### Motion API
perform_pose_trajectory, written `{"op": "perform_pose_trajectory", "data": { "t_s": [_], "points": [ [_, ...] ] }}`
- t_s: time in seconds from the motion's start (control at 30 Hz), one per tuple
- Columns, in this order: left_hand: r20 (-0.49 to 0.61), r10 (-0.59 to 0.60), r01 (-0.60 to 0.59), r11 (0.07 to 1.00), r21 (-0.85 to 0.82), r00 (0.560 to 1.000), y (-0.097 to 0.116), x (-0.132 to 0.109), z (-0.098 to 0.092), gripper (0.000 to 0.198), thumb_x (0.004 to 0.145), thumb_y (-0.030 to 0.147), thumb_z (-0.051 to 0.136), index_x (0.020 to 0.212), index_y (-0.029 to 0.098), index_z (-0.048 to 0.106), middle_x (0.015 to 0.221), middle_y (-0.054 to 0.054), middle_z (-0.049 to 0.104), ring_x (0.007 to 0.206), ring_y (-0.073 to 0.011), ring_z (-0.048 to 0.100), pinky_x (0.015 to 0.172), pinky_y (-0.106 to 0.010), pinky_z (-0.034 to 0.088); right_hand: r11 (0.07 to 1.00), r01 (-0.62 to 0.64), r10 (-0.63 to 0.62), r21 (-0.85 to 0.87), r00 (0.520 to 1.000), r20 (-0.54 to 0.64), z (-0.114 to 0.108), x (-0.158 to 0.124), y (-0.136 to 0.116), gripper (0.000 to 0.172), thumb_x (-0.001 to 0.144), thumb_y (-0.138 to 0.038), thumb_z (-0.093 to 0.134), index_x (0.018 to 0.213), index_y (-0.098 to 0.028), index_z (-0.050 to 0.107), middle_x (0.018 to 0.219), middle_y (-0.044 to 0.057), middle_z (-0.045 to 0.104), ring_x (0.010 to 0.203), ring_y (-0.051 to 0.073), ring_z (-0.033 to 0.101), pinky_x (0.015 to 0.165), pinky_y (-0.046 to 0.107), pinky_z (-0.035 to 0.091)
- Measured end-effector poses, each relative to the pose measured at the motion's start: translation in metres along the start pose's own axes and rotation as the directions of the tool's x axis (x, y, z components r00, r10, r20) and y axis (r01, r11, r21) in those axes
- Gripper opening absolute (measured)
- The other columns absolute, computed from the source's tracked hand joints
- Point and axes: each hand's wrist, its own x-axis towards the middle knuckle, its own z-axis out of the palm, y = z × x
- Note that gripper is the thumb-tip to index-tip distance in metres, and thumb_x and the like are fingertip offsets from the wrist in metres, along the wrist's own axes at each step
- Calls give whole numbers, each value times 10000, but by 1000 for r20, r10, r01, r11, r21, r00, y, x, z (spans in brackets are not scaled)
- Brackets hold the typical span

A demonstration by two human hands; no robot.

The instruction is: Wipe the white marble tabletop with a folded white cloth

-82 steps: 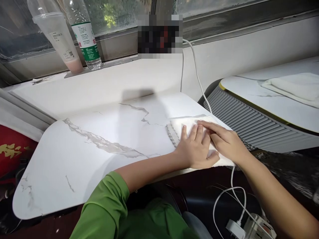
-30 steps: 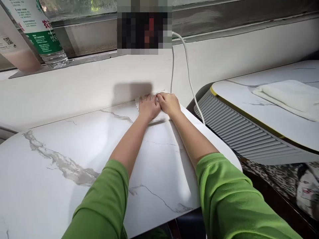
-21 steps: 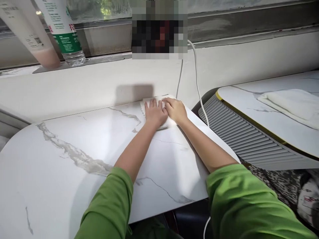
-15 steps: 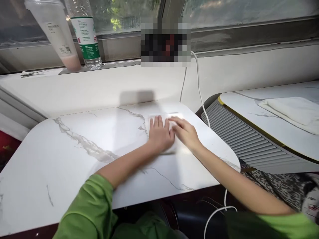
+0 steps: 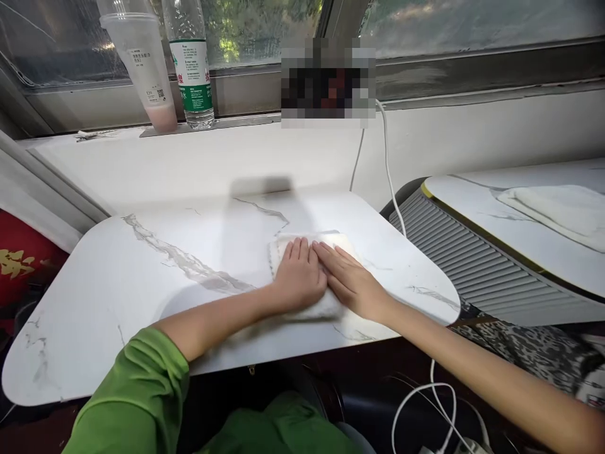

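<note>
A: Hands first. State?

B: Left hand (image 5: 300,274): laid nearly flat, fingers extended and close together, palm down on the white cloth (image 5: 326,309). Right hand (image 5: 354,280): also extended, slanting in from the right, fingers on the same cloth. Neither appears to pinch or grasp it; both bear on it from above.

A: Why that posture?

B: Judgement: flat hands spread the pressure, so the cloth stays against the surface rather than bunching. Angling them inward, side by side, probably keeps the load near its middle.

A: Location of cloth?

B: On the near marbled table (image 5: 108,284), right of its middle, between the wall-side edge and the front edge.

A: Appearance?

B: White to cream, roughly rectangular, apparently folded. The left border looks rough or scalloped. Much is hidden beneath the hands; number of layers cannot be told.

A: Further out?

B: Plastic cup (image 5: 149,75), some pink contents at its base, and a green-labelled bottle (image 5: 193,75) stand side by side at the window. Likely put there to leave the tabletop free. White cable (image 5: 387,151) hangs down the wall past the table's right side. Second table (image 5: 458,195), to the right, carries another folded cloth (image 5: 562,211).
</note>
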Motion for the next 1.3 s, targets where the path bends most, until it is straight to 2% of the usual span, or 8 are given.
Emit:
{"op": "perform_pose_trajectory", "data": {
  "t_s": [0.3,0.4,0.53,0.73,0.93,1.03,1.17,1.3],
  "points": [
    [-111,-120,128,989,71,987,-115,111,-14,510,976,242,262,1444,53,331,1524,-144,317,1418,-228,254,1168,-391,151,993,-98,96,-64,995,-34,29,170,55,563,884,-222,306,1422,-84,399,1476,122,422,1382,256,347,1144,459,280],
    [-140,-137,148,987,69,981,-129,123,-14,494,973,220,249,1435,76,351,1516,-128,339,1411,-209,270,1167,-395,156,991,-112,109,-66,993,-46,33,190,62,556,885,-220,306,1420,-110,407,1461,108,447,1362,252,371,1137,447,287],
    [-148,-170,178,983,38,974,-126,118,-11,501,986,256,231,1441,78,340,1531,-128,307,1422,-219,249,1172,-418,147,993,-88,86,-83,996,-28,32,185,60,556,899,-239,298,1430,-110,395,1479,109,420,1375,240,347,1153,427,251],
    [-117,-152,162,984,80,981,-102,69,-11,501,986,245,244,1439,53,341,1537,-154,279,1429,-249,233,1171,-446,141,986,-138,139,-95,990,10,28,144,23,552,911,-249,301,1448,-141,371,1515,95,362,1407,244,300,1156,464,244],
    [-63,54,-47,993,112,997,-65,-41,-15,503,990,275,268,1438,60,343,1539,-170,256,1441,-258,192,1173,-471,136,987,-142,139,-77,989,-41,36,41,-62,588,923,-285,304,1491,-135,289,1524,119,336,1426,278,240,1159,516,233],
    [-73,120,-114,990,88,990,-53,-94,-20,495,988,296,291,1433,90,361,1533,-160,276,1445,-247,177,1175,-472,152,999,-23,23,39,1000,3,27,2,-93,628,940,-322,323,1530,-187,155,1553,103,264,1443,258,180,1163,529,226],
    [-78,72,-68,996,54,994,-48,-132,-26,519,996,330,292,1456,91,323,1540,-160,250,1448,-248,160,1174,-470,176,981,47,-71,189,990,123,11,-11,-108,606,961,-386,326,1526,-240,163,1550,70,278,1432,220,227,1132,481,322],
    [-16,15,-14,1000,18,1000,-57,-123,-26,508,999,321,264,1456,108,323,1532,-128,294,1442,-225,192,1174,-447,183,998,51,-56,41,991,120,24,13,-112,605,930,-318,316,1490,-93,270,1526,155,311,1432,284,216,1155,519,238]
  ]
}}
